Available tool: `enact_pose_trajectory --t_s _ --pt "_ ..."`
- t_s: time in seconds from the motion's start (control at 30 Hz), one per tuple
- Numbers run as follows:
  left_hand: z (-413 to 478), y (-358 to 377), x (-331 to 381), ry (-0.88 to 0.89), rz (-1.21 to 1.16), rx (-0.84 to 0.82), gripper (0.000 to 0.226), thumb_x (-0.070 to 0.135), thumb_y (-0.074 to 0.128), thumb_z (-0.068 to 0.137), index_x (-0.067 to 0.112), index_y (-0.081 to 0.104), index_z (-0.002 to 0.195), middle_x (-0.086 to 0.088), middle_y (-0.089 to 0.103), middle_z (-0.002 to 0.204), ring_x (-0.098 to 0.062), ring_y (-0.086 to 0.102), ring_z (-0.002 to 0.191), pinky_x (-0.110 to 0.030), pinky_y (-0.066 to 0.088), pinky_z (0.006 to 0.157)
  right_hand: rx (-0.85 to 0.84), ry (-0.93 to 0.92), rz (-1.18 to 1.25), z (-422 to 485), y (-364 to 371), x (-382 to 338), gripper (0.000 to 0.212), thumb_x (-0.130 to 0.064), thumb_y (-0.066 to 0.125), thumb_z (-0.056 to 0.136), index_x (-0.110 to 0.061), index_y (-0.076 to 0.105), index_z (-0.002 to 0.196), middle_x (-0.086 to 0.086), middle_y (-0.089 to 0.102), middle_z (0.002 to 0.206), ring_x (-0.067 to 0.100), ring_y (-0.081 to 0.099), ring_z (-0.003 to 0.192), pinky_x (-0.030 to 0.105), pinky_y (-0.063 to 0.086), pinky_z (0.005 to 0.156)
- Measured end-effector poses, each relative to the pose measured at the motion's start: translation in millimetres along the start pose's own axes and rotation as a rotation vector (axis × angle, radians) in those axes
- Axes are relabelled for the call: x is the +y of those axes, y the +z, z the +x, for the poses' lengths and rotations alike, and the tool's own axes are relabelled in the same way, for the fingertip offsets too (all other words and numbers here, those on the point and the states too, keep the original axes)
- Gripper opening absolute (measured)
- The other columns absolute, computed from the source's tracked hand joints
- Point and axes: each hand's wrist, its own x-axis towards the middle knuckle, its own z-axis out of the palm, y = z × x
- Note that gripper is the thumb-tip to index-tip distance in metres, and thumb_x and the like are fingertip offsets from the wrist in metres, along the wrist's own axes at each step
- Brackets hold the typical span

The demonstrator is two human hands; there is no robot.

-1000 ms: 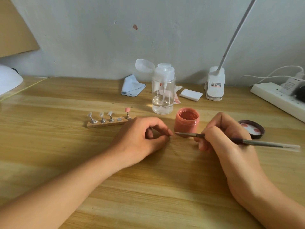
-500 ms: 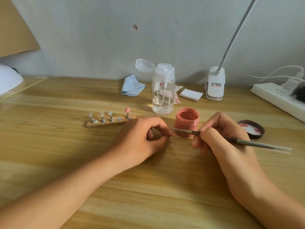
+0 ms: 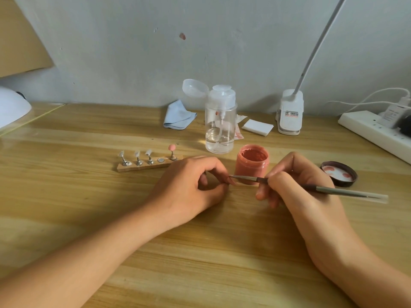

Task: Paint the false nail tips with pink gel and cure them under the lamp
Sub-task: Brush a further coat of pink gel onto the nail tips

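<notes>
My left hand [image 3: 191, 192] rests on the table and pinches a small nail tip stand between thumb and forefinger; the tip itself is mostly hidden. My right hand [image 3: 295, 187] grips a thin nail brush [image 3: 329, 189], whose bristles touch the piece at my left fingertips. Behind the brush stands the open pink gel jar [image 3: 252, 165]. A wooden holder strip [image 3: 146, 166] to the left carries three clear nail tips [image 3: 136, 154] and one pink painted tip [image 3: 172, 148], with one bare slot. The white curing lamp [image 3: 11, 110] shows at the far left edge.
The jar's dark lid [image 3: 339, 173] lies upturned at the right. A clear pump bottle [image 3: 220, 125], a blue cloth [image 3: 179, 117], white pads [image 3: 257, 126], a clip desk lamp [image 3: 290, 114] and a power strip [image 3: 375, 132] line the back of the wooden table.
My right hand has moved the brush leftward until its tip reaches the piece pinched in my left hand. My left hand has stayed put.
</notes>
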Motion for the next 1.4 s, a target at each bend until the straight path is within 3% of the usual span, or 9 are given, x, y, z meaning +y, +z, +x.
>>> enact_pose_trajectory --t_s 0.2,0.27,0.33,0.4,0.47,0.63,0.83,1.1,1.4 --pt "-1.3 0.2 0.8 0.018 0.017 0.001 0.02 0.016 0.077 0.08 0.034 0.07 0.08 0.031 0.062 0.075 -0.006 0.048 0.066 -0.015 0.038 0.063 0.012 -0.003 0.024 0.3 -0.7 -0.4 0.014 -0.018 0.055 0.074 -0.006 0.051 0.069 0.008 0.064 0.059 0.013 0.051 0.055 0.018 0.043 0.052" --pt "-2.1 0.2 2.1 0.029 0.044 0.029 0.019 0.017 0.078 0.08 0.033 0.069 0.08 0.023 0.065 0.08 -0.01 0.051 0.069 -0.007 0.036 0.075 0.068 -0.01 0.092 -0.3 -1.7 -2.5 0.012 -0.017 0.052 0.075 -0.009 0.05 0.066 0.007 0.061 0.056 0.015 0.05 0.055 0.022 0.044 0.055" --pt "-2.2 0.1 4.4 0.05 0.086 0.127 0.016 0.02 0.079 0.08 0.032 0.068 0.081 0.016 0.065 0.083 -0.012 0.053 0.072 0.003 0.02 0.093 0.137 0.007 0.21 0.6 -4.5 -5.3 0.01 -0.016 0.048 0.073 -0.011 0.047 0.064 0.003 0.052 0.052 0.014 0.048 0.053 0.032 0.044 0.066" --pt "-2.6 0.2 6.7 0.104 0.113 0.206 0.012 0.024 0.076 0.081 0.032 0.067 0.084 0.017 0.063 0.087 -0.013 0.054 0.074 -0.026 0.02 0.116 0.185 0.051 0.329 2.2 -6.7 -6.7 0.013 -0.013 0.046 0.075 -0.012 0.045 0.062 0.002 0.043 0.049 0.013 0.045 0.048 0.043 0.042 0.077" --pt "-4.4 -0.1 9.2 0.179 0.147 0.232 0.008 0.025 0.071 0.083 0.031 0.067 0.087 0.018 0.062 0.091 -0.013 0.054 0.076 -0.051 0.038 0.105 0.224 0.095 0.397 3.1 -8.6 -7.0 0.022 -0.008 0.042 0.082 -0.013 0.044 0.061 0.003 0.039 0.048 0.013 0.043 0.045 0.047 0.039 0.082" --pt "-5.7 -1.3 12.6 0.28 0.228 0.264 0.008 0.027 0.063 0.083 0.028 0.068 0.089 0.018 0.062 0.094 -0.007 0.053 0.077 -0.035 0.043 0.086 0.214 0.105 0.417 3.3 -9.3 -8.4 0.03 -0.003 0.033 0.086 -0.013 0.042 0.059 0.003 0.039 0.045 0.014 0.037 0.042 0.041 0.036 0.071" --pt "-5.0 1.5 8.1 0.263 0.265 0.257 0.01 0.024 0.073 0.085 0.027 0.067 0.092 0.013 0.068 0.089 -0.006 0.055 0.077 -0.046 0.044 0.091 0.072 0.026 0.282 1.2 -8.7 -3.5 0.02 -0.011 0.044 0.079 -0.011 0.046 0.059 0.006 0.048 0.049 0.015 0.044 0.05 0.021 0.041 0.049" --pt "-4.4 0.6 6.6 0.231 0.299 0.226 0.011 0.036 0.062 0.085 0.029 0.067 0.091 0.01 0.064 0.08 -0.005 0.05 0.073 -0.034 0.037 0.088 -0.01 0.021 0.162 -1.1 -5.5 -4.2 0.017 -0.017 0.048 0.075 -0.018 0.052 0.058 0.006 0.053 0.053 0.016 0.047 0.056 0.018 0.042 0.052" --pt "-5.3 2.1 4.0 0.212 0.294 0.231 0.005 0.032 0.068 0.085 0.03 0.067 0.089 0.011 0.062 0.076 -0.006 0.05 0.073 -0.043 0.04 0.096 0.016 0.009 0.175 -1.8 -6.3 -4.8 0.013 -0.014 0.048 0.073 -0.011 0.051 0.061 0.006 0.054 0.055 0.016 0.048 0.056 0.02 0.043 0.053"
